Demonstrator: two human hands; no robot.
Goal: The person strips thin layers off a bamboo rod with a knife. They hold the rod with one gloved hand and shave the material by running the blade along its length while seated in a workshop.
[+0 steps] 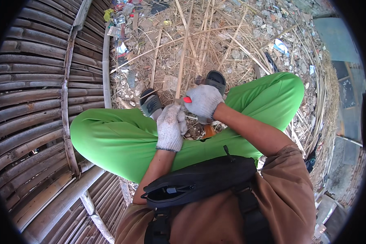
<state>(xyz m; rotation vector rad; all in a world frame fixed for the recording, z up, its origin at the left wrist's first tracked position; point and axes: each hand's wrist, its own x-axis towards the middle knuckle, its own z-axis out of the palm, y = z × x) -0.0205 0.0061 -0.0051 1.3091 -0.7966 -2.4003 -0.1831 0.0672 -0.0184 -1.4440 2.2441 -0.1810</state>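
Observation:
My left hand (171, 125), in a whitish knit work glove, is closed around the near end of a long, pale bamboo strip (183, 61). The strip runs away from me over the ground between my feet. Close on its right, my right hand (204, 101) wears the same kind of glove and makes a fist around a red-handled tool (187, 99). Only the red tip of that tool shows clearly; its working part is small and hard to make out beside the strip. Both hands are low between my bent, green-trousered knees.
Straw, thin strips and litter cover the ground (232, 53) ahead. A bamboo slat wall (36, 89) stands close on the left. My sandalled feet (151, 101) are just beyond my hands. A black waist bag (199, 181) lies across my body. An orange-brown object (209, 131) is below my right hand.

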